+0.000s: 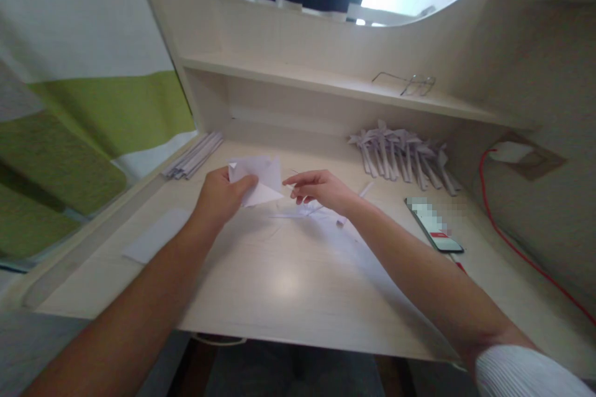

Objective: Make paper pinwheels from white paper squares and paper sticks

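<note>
My left hand (pixel 223 195) grips a folded sheet of white paper (pixel 263 180), its thumb lying across the front and the other fingers hidden behind. One fold runs slantwise toward the paper's lower right corner. Just right of that paper hovers my right hand (pixel 316 188), fingers apart and slightly bent, apparently holding nothing. Below and behind the right hand, thin white paper strips (pixel 321 211) lie loosely on the desk. Another white sheet (pixel 158 236) rests flat to the left, partly covered by my left forearm.
Several rolled paper sticks (pixel 193 155) lie at the back left. Several paper pinwheel-like shapes on sticks (pixel 395 146) lean at the back right. A phone (pixel 435 226) lies at right, near a red cable (pixel 503 236). Eyeglasses (pixel 419 84) sit on the shelf (pixel 302 77).
</note>
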A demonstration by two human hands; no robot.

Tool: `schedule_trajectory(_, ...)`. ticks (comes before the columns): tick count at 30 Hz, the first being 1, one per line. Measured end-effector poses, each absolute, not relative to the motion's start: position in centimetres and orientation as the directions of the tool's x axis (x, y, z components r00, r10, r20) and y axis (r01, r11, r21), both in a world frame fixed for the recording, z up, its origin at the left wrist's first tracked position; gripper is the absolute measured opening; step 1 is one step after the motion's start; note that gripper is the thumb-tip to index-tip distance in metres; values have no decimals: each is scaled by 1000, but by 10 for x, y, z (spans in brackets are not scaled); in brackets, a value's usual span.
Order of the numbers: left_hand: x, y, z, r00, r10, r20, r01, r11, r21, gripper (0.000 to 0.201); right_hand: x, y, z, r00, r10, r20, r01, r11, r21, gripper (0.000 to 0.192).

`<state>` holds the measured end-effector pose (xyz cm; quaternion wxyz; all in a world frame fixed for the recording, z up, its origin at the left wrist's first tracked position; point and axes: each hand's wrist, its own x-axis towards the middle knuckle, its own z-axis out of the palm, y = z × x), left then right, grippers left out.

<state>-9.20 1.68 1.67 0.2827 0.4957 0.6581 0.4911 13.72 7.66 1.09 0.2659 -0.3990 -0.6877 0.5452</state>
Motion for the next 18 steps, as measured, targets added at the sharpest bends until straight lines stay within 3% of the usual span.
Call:
schedule_trajectory(4, -48, 16, 21, -114, 992, 58, 469, 2, 883, 21, 186, 57, 9, -453, 888, -83, 179, -1, -984, 38)
schedule_trajectory(6, -29, 18, 20, 2, 1000, 25, 473, -23, 881, 21, 207, 47, 8, -417, 905, -84, 112, -41, -993, 48)
schedule_trajectory(8, -15, 22, 17, 93, 996, 5, 449, -46, 892, 20, 224, 38, 6, -390, 917, -90, 17, -90, -996, 45)
schedule_trajectory(12, 2, 32, 5, 124, 992, -28, 399, -24, 917, 19, 244, 29, 0, -363, 924, -116, -195, -197, -961, 26)
schedule_trajectory(18, 10, 28, -18, 131, 987, -91, 362, 38, 931, 24, 256, 26, -10, -343, 935, -94, -240, -184, -953, 38)
